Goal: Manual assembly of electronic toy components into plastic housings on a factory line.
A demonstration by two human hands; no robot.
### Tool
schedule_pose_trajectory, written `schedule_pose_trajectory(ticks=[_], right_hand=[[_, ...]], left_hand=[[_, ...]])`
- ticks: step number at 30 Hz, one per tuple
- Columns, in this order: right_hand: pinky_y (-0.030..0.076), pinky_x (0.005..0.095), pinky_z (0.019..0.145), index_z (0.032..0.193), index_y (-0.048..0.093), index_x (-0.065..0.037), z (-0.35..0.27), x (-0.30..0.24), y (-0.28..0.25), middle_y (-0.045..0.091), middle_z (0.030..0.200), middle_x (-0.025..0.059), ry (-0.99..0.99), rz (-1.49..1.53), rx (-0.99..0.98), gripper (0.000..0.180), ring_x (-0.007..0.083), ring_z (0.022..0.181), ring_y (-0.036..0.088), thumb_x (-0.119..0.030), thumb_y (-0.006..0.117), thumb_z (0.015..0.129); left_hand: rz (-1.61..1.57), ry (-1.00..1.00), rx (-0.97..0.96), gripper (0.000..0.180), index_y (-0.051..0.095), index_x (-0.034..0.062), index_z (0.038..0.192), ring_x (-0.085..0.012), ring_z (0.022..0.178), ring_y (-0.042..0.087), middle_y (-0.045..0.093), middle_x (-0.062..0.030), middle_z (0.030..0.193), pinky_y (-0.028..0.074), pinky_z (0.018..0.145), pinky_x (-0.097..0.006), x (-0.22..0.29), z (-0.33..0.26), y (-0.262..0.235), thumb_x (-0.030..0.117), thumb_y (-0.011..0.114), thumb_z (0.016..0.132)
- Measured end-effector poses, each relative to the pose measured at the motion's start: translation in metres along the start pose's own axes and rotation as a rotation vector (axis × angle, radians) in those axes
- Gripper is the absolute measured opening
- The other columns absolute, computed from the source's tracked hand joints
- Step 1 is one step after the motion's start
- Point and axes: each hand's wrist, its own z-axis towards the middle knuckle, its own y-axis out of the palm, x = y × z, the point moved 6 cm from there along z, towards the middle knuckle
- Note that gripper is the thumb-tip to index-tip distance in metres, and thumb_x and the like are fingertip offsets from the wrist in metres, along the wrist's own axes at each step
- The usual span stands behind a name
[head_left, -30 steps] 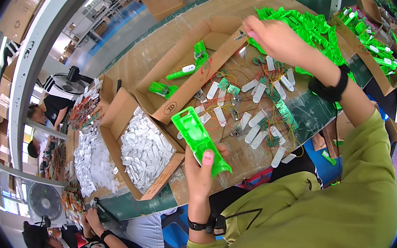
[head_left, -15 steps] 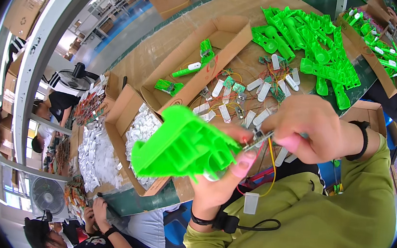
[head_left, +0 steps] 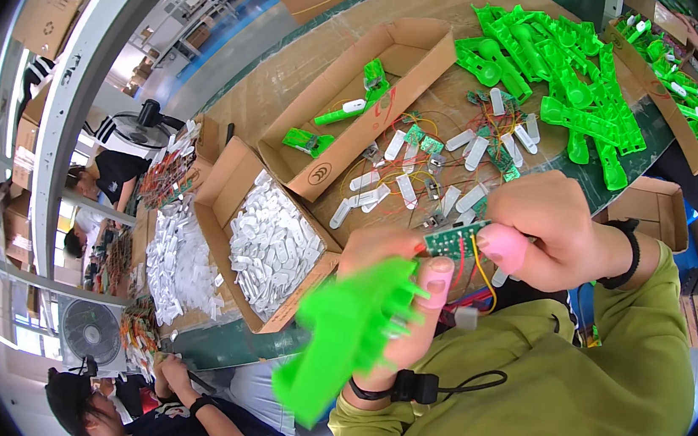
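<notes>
My left hand point(head_left: 412, 340) is closed around a bright green plastic housing point(head_left: 342, 328), blurred by motion and tilted with its long end downward. Between my hands is a small green circuit board point(head_left: 450, 242), pinched by my right hand point(head_left: 542, 228). My left thumb and fingertips meet the board's other end. Red and yellow wires hang from it, and a pale, blurred block point(head_left: 467, 317) dangles below. Pink covers wrap my thumbs. Beyond my hands lie loose boards with wires and white plastic pieces point(head_left: 405, 191).
A long cardboard box point(head_left: 319, 177) holds a few green parts; a second box point(head_left: 214, 204) holds many small white pieces. Green housings point(head_left: 580, 123) are heaped at the far right, near another filled box point(head_left: 663, 106). At lower left, a person point(head_left: 167, 412) works with both hands.
The green housing has swung downward in my left hand, uncovering the box of white pieces. The circuit board has turned, so its green face shows, and the hanging pale block has risen.
</notes>
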Motion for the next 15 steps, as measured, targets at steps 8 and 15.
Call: schedule_pose_trajectory(ticks=[8, 15], right_hand=[[0.031, 0.0333, 0.041, 0.065, 0.045, -0.003, -0.005, 0.005, -0.001, 0.039, 0.051, 0.0077, 0.124, 0.089, -0.014, 0.02, 0.0245, 0.043, 0.042, -0.012, 0.049, 0.082], [0.03, 0.0336, 0.04, 0.066, 0.045, -0.003, -0.011, 0.001, 0.011, 0.038, 0.052, 0.0083, -0.003, 0.174, -0.092, 0.019, 0.0262, 0.043, 0.04, -0.013, 0.05, 0.081]], left_hand=[[-0.587, -0.392, -0.017, 0.03, 0.048, 0.0012, 0.089, -0.0132, 0.073, 0.05, 0.052, -0.0075, 0.086, 0.042, 0.064, -0.025, -0.016, -0.006, 0.004, 0.012, 0.066, 0.067], [-0.793, -0.61, -0.236, 0.037, 0.049, -0.0018, 0.082, -0.015, 0.062, 0.052, 0.053, -0.0089, 0.071, 0.041, 0.054, -0.025, -0.024, -0.009, 0.009, 0.025, 0.067, 0.065]])
